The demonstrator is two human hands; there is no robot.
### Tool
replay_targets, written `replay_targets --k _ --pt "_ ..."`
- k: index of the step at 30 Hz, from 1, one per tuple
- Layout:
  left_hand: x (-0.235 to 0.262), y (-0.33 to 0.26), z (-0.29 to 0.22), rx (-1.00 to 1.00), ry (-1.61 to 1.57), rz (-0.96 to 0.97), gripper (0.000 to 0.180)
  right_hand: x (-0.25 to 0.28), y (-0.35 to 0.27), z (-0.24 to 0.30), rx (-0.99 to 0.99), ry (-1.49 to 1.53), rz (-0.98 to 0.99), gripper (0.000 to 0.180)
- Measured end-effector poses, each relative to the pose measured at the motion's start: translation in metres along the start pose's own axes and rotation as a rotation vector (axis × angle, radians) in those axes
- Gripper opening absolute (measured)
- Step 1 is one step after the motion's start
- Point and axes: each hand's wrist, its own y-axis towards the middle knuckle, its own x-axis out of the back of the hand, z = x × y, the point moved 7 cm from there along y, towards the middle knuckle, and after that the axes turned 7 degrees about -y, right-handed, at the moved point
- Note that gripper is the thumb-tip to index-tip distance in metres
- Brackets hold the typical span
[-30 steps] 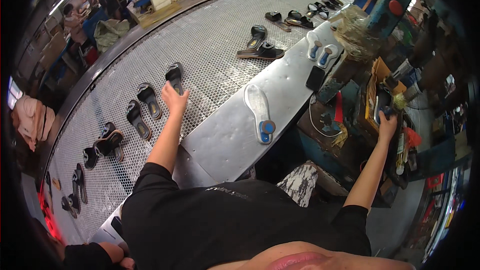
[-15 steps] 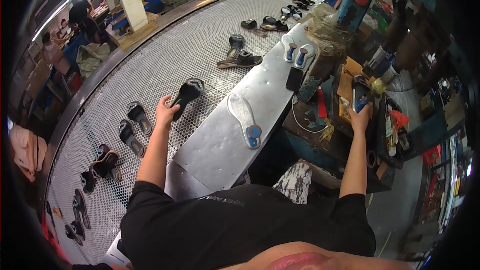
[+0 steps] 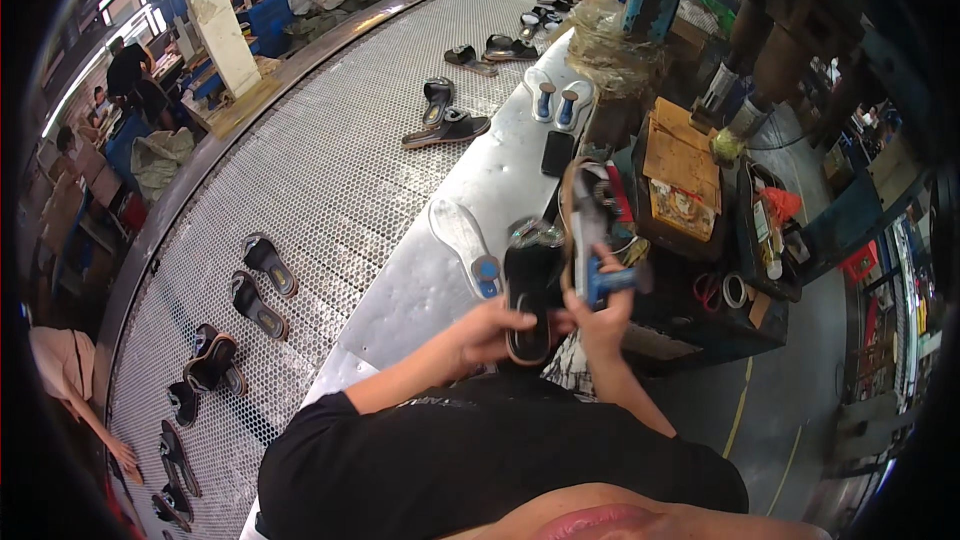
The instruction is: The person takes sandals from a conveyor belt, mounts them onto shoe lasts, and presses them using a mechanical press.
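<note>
In front of my chest, my left hand [image 3: 492, 332] is closed on a black sandal [image 3: 532, 275] with a glittery strap, held upright with its sole end low. Just to its right, my right hand [image 3: 604, 315] grips a second sandal [image 3: 575, 205] that has a blue shoe-last part [image 3: 612, 283] at its lower end. The two sandals are close together; whether they touch I cannot tell, and motion blurs them. Beyond my left hand, a white foot-shaped last [image 3: 458, 232] with a blue heel and round knob lies on the metal ledge [image 3: 385, 310].
Several black sandals [image 3: 268, 265] lie on the perforated conveyor [image 3: 330, 160]. Two more lasts [image 3: 556, 100] and a black phone [image 3: 558, 153] rest farther along the ledge. A cardboard-topped box [image 3: 683, 165] and red scissors [image 3: 707, 290] are at right. Another person's hand [image 3: 122, 455] reaches in at left.
My left hand has lifted its sandal off the conveyor and brought it in toward my chest. My right hand has come from the box to beside it. Another person's arm has appeared at left.
</note>
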Motion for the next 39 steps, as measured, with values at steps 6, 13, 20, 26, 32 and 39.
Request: replay_targets --k 6,13,20,26,32,39 --pt "0.046 0.054 -0.126 -0.633 -0.188 -0.180 0.047 0.003 -0.005 0.035 0.152 -0.013 0.330 0.049" --pt "0.020 0.066 -0.025 -0.612 0.518 -0.474 0.051 0.012 -0.035 0.010 0.079 0.070 0.538 0.052" --pt "-0.014 0.098 0.036 -0.520 0.765 -0.145 0.058 0.039 -0.029 -0.005 0.108 0.074 0.313 0.061" --pt "-0.025 0.106 0.031 -0.547 1.077 0.053 0.064 0.072 0.009 -0.032 -0.029 -0.023 0.069 0.047" --pt "0.036 0.032 -0.048 -0.920 1.090 -0.275 0.034 0.112 0.122 -0.087 0.214 -0.362 -0.107 0.052" --pt "0.109 -0.011 -0.098 -1.011 1.240 -0.559 0.022 0.137 0.227 -0.210 -0.151 -0.676 0.096 0.079"
